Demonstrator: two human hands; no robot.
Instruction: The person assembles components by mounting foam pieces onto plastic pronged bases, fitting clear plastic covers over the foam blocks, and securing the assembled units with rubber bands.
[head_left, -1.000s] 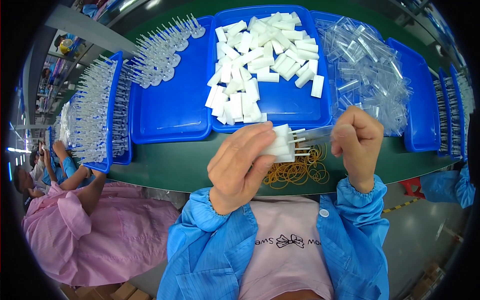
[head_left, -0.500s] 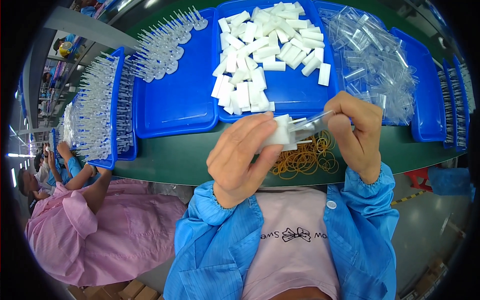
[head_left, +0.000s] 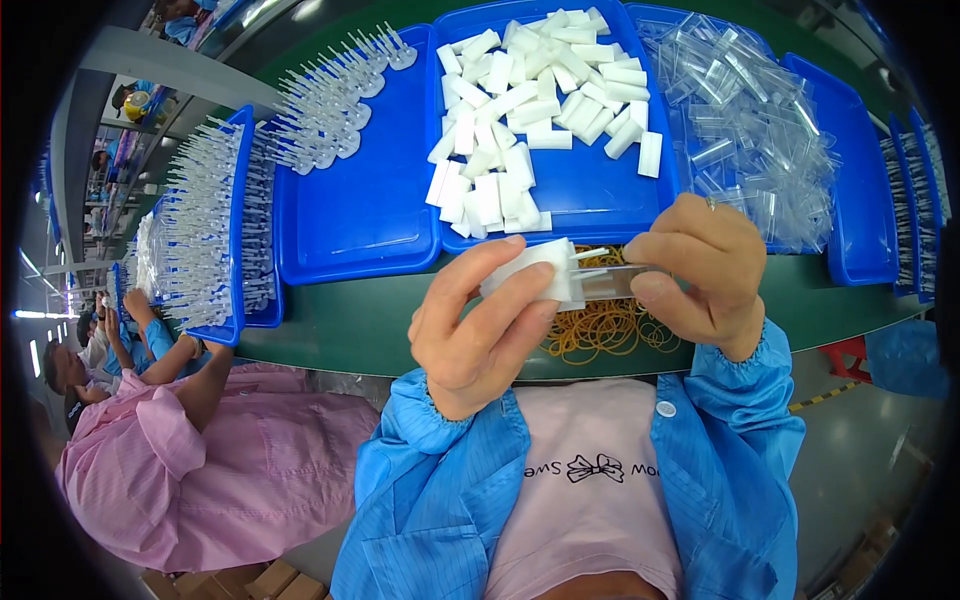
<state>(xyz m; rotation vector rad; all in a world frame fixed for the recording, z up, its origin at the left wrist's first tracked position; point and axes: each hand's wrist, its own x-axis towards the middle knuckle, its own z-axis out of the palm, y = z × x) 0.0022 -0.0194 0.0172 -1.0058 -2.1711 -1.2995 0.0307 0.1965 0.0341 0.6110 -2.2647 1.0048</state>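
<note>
The left hand (head_left: 478,330) fingers close on a white foam block (head_left: 535,270); the right hand (head_left: 700,265) pinches a clear tube (head_left: 610,283) against it. Assembly looks midway; rubber bands (head_left: 605,330) below lie unused.

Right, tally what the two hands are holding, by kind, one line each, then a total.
White foam block, in the left hand: 1
Clear plastic sleeve, in the right hand: 1
Total: 2
</note>
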